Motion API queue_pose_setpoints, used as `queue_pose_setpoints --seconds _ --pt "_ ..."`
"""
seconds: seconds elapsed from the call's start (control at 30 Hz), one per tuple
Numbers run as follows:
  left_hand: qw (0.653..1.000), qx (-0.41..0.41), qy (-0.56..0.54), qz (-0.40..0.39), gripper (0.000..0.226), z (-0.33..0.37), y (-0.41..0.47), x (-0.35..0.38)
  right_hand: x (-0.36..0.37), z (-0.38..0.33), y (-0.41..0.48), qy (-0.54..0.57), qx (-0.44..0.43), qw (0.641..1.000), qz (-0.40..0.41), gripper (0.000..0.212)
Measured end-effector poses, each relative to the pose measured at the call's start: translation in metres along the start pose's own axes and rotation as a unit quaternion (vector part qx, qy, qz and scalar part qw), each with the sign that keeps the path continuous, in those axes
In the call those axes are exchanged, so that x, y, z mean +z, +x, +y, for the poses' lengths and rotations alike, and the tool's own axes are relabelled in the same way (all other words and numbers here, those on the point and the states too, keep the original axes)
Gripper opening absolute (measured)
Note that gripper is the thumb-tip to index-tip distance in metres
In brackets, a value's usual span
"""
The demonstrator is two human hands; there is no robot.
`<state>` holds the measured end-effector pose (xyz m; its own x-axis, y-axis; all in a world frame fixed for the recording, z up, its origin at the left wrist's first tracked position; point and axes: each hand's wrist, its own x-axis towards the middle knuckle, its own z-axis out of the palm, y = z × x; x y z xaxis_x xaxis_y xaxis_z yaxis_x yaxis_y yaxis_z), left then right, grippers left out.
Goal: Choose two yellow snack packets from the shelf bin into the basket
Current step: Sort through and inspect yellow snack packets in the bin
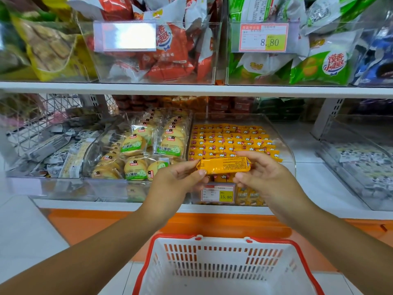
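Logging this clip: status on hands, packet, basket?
Left hand, right hand pinch yellow snack packet by its ends. Basket below, no packet seen inside. Path clear.

Hands: two, the left hand (178,177) and the right hand (261,175), both gripping one packet.
Held packet: one yellow snack packet (223,166), pinched at each end.
Packets in the shelf bin (285,143): many yellow ones in packed rows, too overlapped to count exactly.
Basket: one basket (223,271), white with a red rim.
Price tags: three: a glare-whitened tag (124,36), the 8.80 tag (263,37) and the 15.80 tag (218,193).
Shelves: two, the upper shelf (191,89) and the lower shelf (63,204).
Clear bins: four in view on each shelf; the outermost are cut off by the frame.
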<state>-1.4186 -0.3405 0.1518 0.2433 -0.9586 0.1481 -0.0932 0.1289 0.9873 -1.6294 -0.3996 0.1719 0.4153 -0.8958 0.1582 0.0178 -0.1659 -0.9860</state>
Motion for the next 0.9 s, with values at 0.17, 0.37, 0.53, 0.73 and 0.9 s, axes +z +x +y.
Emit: queue_pose_setpoints --seconds 0.17,0.37,0.53,0.73,0.9 --pt "0.954 0.119 0.270 0.047 0.039 -0.017 0.011 -0.011 0.002 -0.007 0.015 -0.111 -0.056 0.991 0.041 0.030" --pt "0.874 0.167 0.442 0.111 0.055 -0.034 0.025 -0.029 0.020 -0.011 0.039 -0.144 -0.099 0.983 0.062 0.029" --pt "0.865 0.196 0.449 0.109 0.056 -0.038 0.025 -0.032 0.038 -0.006 0.055 -0.361 -0.104 0.927 0.015 0.023" --pt "0.870 0.197 0.442 0.093 0.059 -0.037 0.023 -0.033 0.059 -0.001 0.072 -0.523 -0.116 0.831 -0.152 0.023" --pt "0.853 0.229 0.461 0.080 0.062 -0.035 0.020 -0.033 0.053 0.005 0.077 -0.522 -0.029 0.821 -0.231 0.032"
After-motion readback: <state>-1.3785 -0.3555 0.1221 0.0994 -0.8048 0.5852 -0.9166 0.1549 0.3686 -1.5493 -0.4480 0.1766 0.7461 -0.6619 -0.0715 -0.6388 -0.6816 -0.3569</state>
